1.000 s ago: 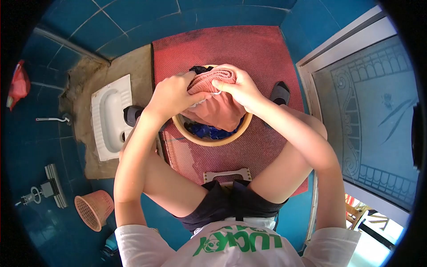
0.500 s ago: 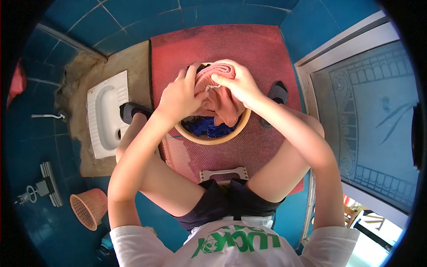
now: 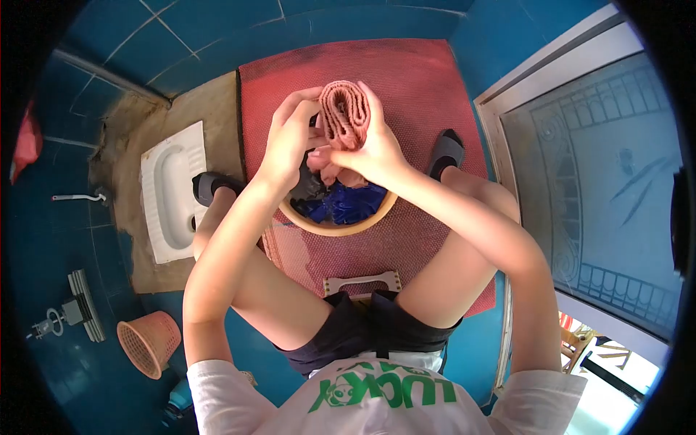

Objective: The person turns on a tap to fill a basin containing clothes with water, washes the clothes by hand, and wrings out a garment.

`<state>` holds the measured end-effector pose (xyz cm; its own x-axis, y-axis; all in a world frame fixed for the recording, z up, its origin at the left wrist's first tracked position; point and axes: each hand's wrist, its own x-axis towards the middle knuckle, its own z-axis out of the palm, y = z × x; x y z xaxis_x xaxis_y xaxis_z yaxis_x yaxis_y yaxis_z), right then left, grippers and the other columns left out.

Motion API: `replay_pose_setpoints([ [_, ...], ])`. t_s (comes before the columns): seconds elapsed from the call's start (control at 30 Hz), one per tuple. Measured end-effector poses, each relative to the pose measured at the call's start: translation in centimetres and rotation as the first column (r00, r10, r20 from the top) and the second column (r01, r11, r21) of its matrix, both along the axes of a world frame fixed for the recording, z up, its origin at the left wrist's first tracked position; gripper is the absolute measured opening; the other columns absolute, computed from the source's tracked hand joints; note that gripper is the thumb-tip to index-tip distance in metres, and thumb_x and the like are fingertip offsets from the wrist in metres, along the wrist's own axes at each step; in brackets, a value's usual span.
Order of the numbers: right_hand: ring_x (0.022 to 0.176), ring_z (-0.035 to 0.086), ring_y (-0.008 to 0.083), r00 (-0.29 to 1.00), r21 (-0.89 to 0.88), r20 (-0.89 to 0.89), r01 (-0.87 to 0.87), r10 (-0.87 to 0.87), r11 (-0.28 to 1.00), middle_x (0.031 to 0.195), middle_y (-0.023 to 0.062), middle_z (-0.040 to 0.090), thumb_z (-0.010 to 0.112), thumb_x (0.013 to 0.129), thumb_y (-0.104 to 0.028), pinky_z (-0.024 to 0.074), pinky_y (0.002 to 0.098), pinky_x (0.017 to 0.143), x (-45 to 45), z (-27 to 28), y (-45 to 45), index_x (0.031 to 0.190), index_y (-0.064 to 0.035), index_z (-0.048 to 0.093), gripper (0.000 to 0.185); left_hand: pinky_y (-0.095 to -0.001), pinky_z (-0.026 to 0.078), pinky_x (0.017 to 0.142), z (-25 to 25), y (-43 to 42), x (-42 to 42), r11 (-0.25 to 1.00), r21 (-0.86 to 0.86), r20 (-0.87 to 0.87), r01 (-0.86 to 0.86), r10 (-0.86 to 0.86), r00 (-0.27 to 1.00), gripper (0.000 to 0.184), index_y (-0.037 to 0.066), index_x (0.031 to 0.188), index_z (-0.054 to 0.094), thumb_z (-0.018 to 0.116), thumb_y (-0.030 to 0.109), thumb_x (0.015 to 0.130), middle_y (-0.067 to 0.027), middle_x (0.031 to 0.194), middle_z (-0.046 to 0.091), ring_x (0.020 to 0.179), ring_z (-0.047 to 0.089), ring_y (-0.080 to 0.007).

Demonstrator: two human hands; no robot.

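Note:
A pink cloth (image 3: 344, 109), rolled into several layers, is held up above a yellow basin (image 3: 339, 230). My right hand (image 3: 378, 148) grips the roll from its right side, thumb across the lower part. On the other side my left hand (image 3: 288, 138) is closed around the cloth's left edge, its fingertips partly hidden behind the roll. A loose end of the cloth hangs down toward the basin. Beneath it, dark and blue clothes (image 3: 354, 205) lie in the basin.
The basin rests on a red mat (image 3: 406, 72) between my feet. A white squat toilet (image 3: 172, 192) is to the left, with a pink basket (image 3: 148, 344) lower down. A glass-panelled door (image 3: 594, 188) stands at the right. A small stool (image 3: 362, 283) shows under me.
The pink cloth has gone from a loose bundle low over the basin to a more upright roll. Both hands have shifted slightly left, and more blue clothing shows.

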<state>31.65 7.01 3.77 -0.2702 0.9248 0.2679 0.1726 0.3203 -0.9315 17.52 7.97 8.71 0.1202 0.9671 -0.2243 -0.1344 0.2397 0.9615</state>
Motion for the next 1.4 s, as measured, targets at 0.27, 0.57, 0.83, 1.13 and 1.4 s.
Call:
replay_pose_setpoints([
  [0.27, 0.064, 0.054, 0.0089, 0.850, -0.335, -0.526, -0.195, -0.011, 0.922, 0.077, 0.0046, 0.055, 0.052, 0.069, 0.004, 0.0439, 0.0217, 0.054, 2.4, 3.6, 2.8, 0.109, 0.0043, 0.045, 0.040, -0.0265, 0.041, 0.068, -2.0, 3.7, -3.2, 0.989, 0.144, -0.026, 0.012, -0.008, 1.000, 0.044, 0.002, 0.117, 0.046, 0.051, 0.021, 0.077, -0.0078, 0.104, 0.057, 0.071, 0.050, -0.0086],
  [0.57, 0.075, 0.056, 0.0100, 0.819, -0.281, -0.572, -0.253, 0.050, 0.926, 0.087, 0.0054, 0.059, 0.054, 0.070, 0.001, 0.0460, 0.0238, 0.069, 2.3, 4.3, 3.8, 0.109, 0.0031, 0.047, 0.040, -0.0307, 0.035, 0.093, -4.0, 1.7, 0.0, 0.834, 0.258, -0.146, 0.488, -0.466, 0.873, 0.078, 0.003, 0.122, 0.039, 0.079, 0.009, 0.055, -0.0059, 0.114, 0.049, 0.106, 0.046, -0.0169],
  [0.83, 0.117, 0.039, 0.0254, 0.992, 0.374, 0.106, 0.021, -0.065, 0.927, 0.127, 0.0161, 0.038, 0.062, 0.074, -0.011, 0.0325, 0.0359, 0.097, 3.5, 4.7, 5.2, 0.128, -0.0039, 0.030, 0.063, -0.0300, 0.046, 0.079, -4.2, 2.3, 1.1, 0.953, 0.110, -0.011, 0.282, -0.282, 0.959, 0.042, 0.000, 0.107, 0.049, 0.061, 0.000, 0.067, -0.0077, 0.097, 0.056, 0.089, 0.056, -0.0160],
  [1.13, 0.123, 0.034, 0.0216, 0.384, 0.582, 0.795, -0.702, -0.470, 0.411, 0.133, -0.0023, 0.036, 0.055, 0.071, -0.020, 0.0231, 0.0479, 0.102, 4.5, 8.4, 4.2, 0.121, -0.0295, 0.044, 0.053, -0.0282, 0.046, 0.075, -3.0, 2.6, -1.0, 0.910, 0.052, 0.212, 0.412, -0.413, 0.886, 0.041, 0.000, 0.101, 0.051, 0.058, -0.004, 0.061, -0.0073, 0.091, 0.057, 0.086, 0.056, -0.0157],
  [1.4, 0.099, 0.050, 0.0191, 0.581, 0.690, 0.684, -0.712, -0.442, 0.132, 0.103, -0.0014, 0.051, 0.055, 0.070, -0.020, 0.0430, 0.0363, 0.076, 0.5, 7.4, 8.0, 0.111, -0.0255, 0.052, 0.042, -0.0284, 0.043, 0.083, -1.0, 1.1, -1.7, 0.854, 0.037, 0.131, 0.518, -0.518, 0.845, 0.044, 0.001, 0.112, 0.045, 0.050, 0.001, 0.068, -0.0079, 0.103, 0.052, 0.095, 0.051, -0.0155],
])
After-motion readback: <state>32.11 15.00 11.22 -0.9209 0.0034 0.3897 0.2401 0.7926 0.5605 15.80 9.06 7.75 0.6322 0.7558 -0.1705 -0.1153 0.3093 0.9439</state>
